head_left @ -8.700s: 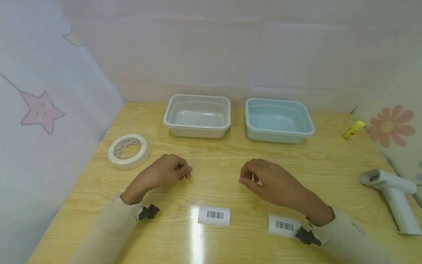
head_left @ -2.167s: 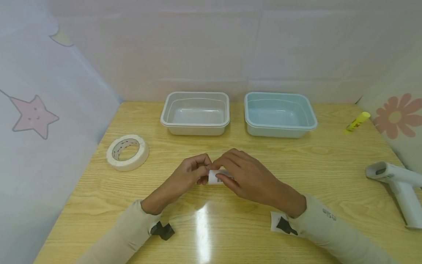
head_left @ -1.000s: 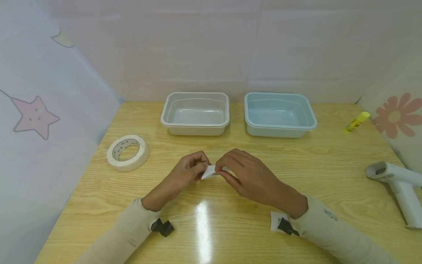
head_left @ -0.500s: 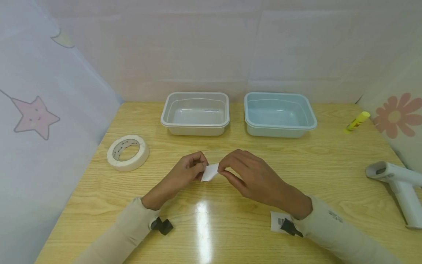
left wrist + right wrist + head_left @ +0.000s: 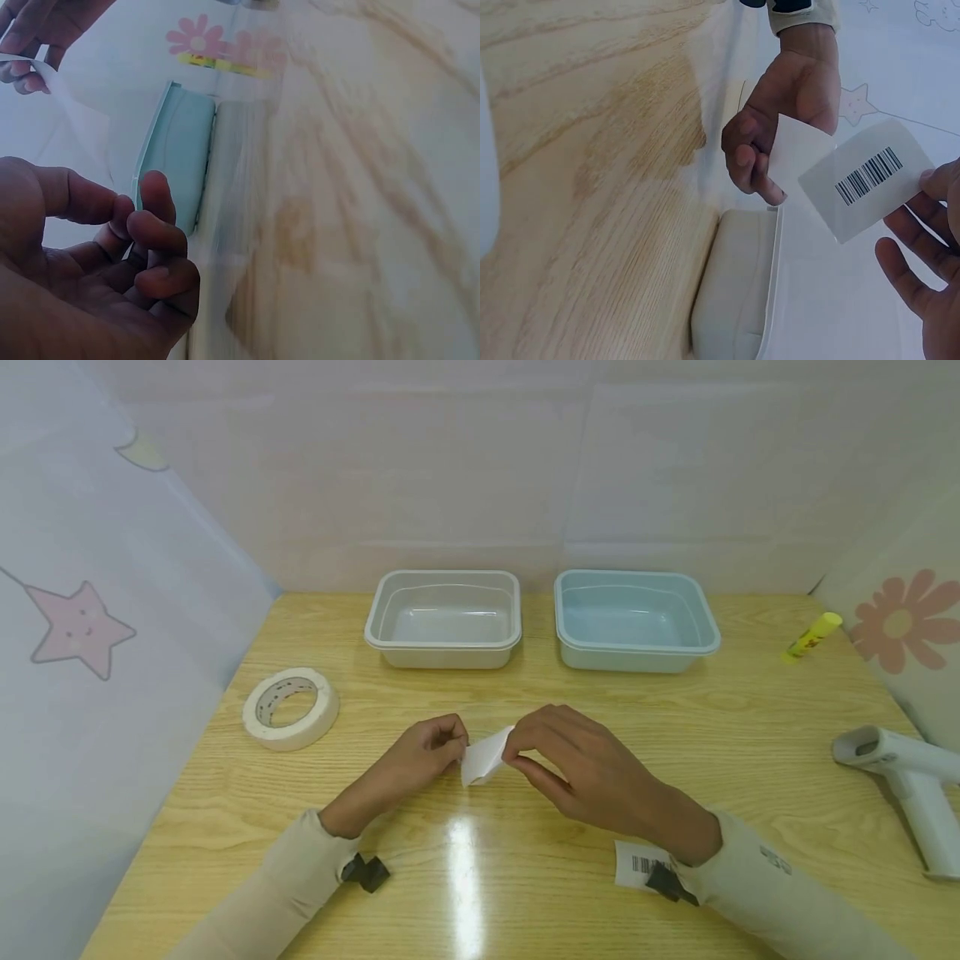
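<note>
Over the middle of the wooden table [image 5: 750, 727], both hands hold a small white barcode label [image 5: 486, 757]. My left hand [image 5: 442, 750] pinches its left end, the plain white backing sheet [image 5: 799, 154]. My right hand [image 5: 525, 753] pinches the right end. In the right wrist view the printed barcode label [image 5: 870, 180] is split from the backing and held by my right hand's fingers [image 5: 904, 270], with the left hand [image 5: 780, 112] behind it. The left wrist view shows my left hand [image 5: 142, 225] curled, and the thin sheet [image 5: 71, 105] running up to the right hand [image 5: 34, 45].
A second barcode label [image 5: 634, 863] lies partly under my right wrist. A roll of masking tape [image 5: 291, 706] sits at the left. A clear tub [image 5: 442, 646] and a light-blue tub [image 5: 637, 652] stand at the back. A yellow glue stick [image 5: 812, 637] and a white scanner [image 5: 900, 777] lie right.
The label lay on the table at first, then both hands lifted it. In the last second the hands have drawn apart and the label has opened out from its backing.
</note>
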### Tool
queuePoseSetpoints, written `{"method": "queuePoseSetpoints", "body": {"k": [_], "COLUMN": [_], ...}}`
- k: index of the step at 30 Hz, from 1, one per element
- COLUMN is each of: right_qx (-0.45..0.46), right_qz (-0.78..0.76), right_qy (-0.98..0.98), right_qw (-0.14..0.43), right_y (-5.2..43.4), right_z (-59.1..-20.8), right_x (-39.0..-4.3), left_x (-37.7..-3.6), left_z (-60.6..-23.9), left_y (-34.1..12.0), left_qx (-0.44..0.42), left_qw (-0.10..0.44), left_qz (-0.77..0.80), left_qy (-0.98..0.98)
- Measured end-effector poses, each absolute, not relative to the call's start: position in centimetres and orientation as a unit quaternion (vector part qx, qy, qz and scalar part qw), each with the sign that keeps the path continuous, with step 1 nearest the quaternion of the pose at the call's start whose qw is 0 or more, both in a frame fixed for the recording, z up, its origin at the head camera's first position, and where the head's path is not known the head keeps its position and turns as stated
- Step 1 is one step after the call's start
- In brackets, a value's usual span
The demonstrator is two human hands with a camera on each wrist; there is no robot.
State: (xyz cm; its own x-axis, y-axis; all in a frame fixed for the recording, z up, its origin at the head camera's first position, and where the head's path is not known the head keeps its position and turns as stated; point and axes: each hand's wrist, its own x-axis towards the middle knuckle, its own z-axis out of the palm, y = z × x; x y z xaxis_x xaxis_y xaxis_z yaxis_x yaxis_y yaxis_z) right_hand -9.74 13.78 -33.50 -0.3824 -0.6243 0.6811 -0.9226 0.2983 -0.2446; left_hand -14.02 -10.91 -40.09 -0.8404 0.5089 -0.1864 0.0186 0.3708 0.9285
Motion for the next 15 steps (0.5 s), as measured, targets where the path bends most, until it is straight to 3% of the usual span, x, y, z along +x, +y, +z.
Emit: {"method": "queuePoseSetpoints", "body": {"k": [15], "right_qx": [0.503], "right_qz": [0.346], "right_qy": [-0.756], "right_qw": [0.236], "right_y": [14.12], "right_z": [-32.94], "right_x": [-9.38], "left_x": [-13.77], "left_z": [-40.4], "left_y": [-10.97], "left_qx": [0.201], "left_qw": [0.217], "left_qz": [0.429], "left_qy": [0.854]}}
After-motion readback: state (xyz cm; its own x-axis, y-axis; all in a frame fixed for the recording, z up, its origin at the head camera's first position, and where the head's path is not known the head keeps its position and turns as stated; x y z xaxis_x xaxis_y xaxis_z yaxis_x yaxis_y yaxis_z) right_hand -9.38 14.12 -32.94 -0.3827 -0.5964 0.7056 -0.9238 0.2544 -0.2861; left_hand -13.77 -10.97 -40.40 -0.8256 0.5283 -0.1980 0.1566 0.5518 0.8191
